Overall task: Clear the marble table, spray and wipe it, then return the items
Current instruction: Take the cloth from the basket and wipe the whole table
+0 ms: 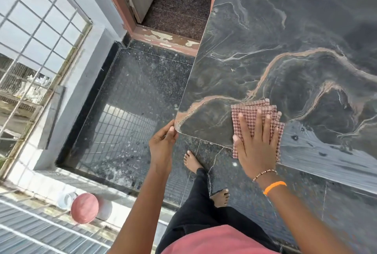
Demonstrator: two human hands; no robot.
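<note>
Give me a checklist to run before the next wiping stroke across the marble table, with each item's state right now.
1. Cloth lies flat under the right hand: ok.
2. Left hand steadies the table's rounded corner: ok.
3. Marble table free of items in the visible part: ok; the rest is out of frame.
4. Surface wet for wiping: ok near the cloth, with wet streaks; farther off cannot tell.
5. Cloth fully on the table: not ok, its near edge hangs over the table edge.
6. Spray bottle within reach: cannot tell, none in view.
</note>
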